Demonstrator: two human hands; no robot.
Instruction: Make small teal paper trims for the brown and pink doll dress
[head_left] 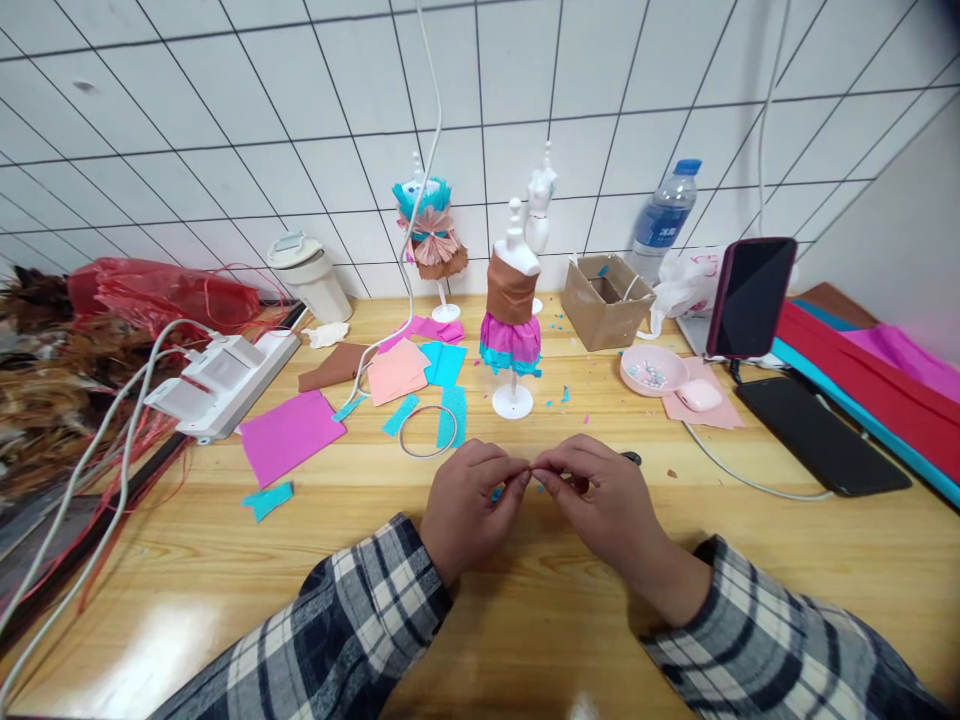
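Observation:
My left hand (474, 508) and my right hand (600, 500) meet over the table, fingertips almost touching in a pinch. Whatever is between the fingertips is too small to make out. Behind them stands a small dress form (513, 290) on a round white base, wearing a brown top and a magenta skirt with a turquoise hem. Left of my left hand lie a thin metal ring (402, 440) and turquoise paper strips (451, 416). A small black object (632, 457) pokes out behind my right hand, mostly hidden.
At the back are a decorated dress form (433, 235), a bare one (538, 210), a cardboard box (606, 305) and a water bottle (664, 220). A pink bead dish (652, 372), phone (752, 297) and black power bank (821, 435) sit right; a power strip (232, 385) lies left.

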